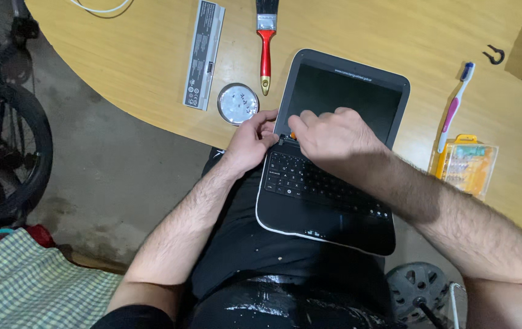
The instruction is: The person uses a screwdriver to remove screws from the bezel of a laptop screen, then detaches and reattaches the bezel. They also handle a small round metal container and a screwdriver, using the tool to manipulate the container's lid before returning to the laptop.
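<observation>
**Small laptop on the lap, both hands at the hinge**

Item one: a small dark grey laptop with a black keyboard and a pale-edged base [328, 176] is lying open, its base resting on the person's lap and its dark screen leaning flat onto the edge of the light wooden worktop [151, 49].

The left hand [250, 141] is pressing against the laptop's left hinge corner, fingers curled together against the casing. The right hand [334, 135] is reaching across the hinge line, its grip pressed together around a small orange-tipped object [292, 136] that is showing just between the two hands; what that object is cannot be told.

Lying on the worktop to the left of the screen:
- a round silver tin lid [238, 103], just beside the left hand;
- a paintbrush with a red handle and dark bristles [266, 42], pointing toward the laptop;
- a long pale grey battery pack [204, 55], well apart from the hands.

Lying to the right of the screen:
- a white, pink and blue toothbrush [454, 106];
- a clear orange plastic case [465, 164], touching the toothbrush's lower end;
- a small black hook-shaped clip [495, 56].
</observation>
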